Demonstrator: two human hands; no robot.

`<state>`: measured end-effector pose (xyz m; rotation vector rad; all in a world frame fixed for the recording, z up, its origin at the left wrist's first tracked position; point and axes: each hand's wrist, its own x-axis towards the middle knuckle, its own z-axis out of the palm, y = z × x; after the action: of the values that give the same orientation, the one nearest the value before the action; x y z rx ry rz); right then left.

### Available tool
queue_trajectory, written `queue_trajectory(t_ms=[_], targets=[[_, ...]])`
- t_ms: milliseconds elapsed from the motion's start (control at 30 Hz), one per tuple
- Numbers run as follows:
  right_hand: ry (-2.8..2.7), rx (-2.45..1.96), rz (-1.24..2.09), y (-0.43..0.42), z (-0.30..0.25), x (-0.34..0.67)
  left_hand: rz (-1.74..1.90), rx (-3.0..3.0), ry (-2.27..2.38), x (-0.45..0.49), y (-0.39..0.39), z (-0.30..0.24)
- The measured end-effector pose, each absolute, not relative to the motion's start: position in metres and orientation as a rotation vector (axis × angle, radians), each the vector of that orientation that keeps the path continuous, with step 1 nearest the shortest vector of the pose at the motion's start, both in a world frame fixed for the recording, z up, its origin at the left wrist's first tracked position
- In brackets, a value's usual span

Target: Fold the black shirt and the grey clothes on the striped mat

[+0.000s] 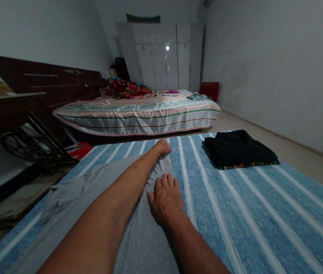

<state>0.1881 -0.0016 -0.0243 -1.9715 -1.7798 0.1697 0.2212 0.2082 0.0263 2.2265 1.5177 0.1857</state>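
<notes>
A grey garment lies spread on a blue and white striped sheet. My left hand reaches to the garment's far edge with its fingers curled shut on the cloth. Nearer to me, my right hand rests flat on the garment's right edge, fingers stretched out and pressing the fabric down.
A folded black garment sits on the striped sheet at the far right. Beyond lies a mattress with a colourful bundle. A dark wooden frame and a wire rack stand at left, white wardrobes at the back.
</notes>
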Motion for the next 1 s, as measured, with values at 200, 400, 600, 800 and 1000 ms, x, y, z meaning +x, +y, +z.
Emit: queue_trajectory(t_ms=[200, 400, 600, 800, 1000], targets=[[-1.785, -1.989, 0.177, -0.002, -0.022, 0.188, 0.008, 2.375, 1.579, 0.224, 0.206, 0.032], [-1.793, -1.997, 0.206, -0.003, -0.018, 0.189, 0.04, 2.39, 1.7, 0.22, 0.206, 0.04], [-1.779, -1.998, 0.21, -0.002, -0.02, 0.188, 0.126, 2.247, 1.764, 0.211, 0.203, 0.041], [-1.769, -1.991, 0.208, -0.003, -0.019, 0.188, 0.234, 2.067, 1.693, 0.206, 0.201, 0.034], [-1.776, -1.988, 0.225, -0.002, -0.019, 0.189, 0.245, 1.943, 1.616, 0.203, 0.199, 0.032]])
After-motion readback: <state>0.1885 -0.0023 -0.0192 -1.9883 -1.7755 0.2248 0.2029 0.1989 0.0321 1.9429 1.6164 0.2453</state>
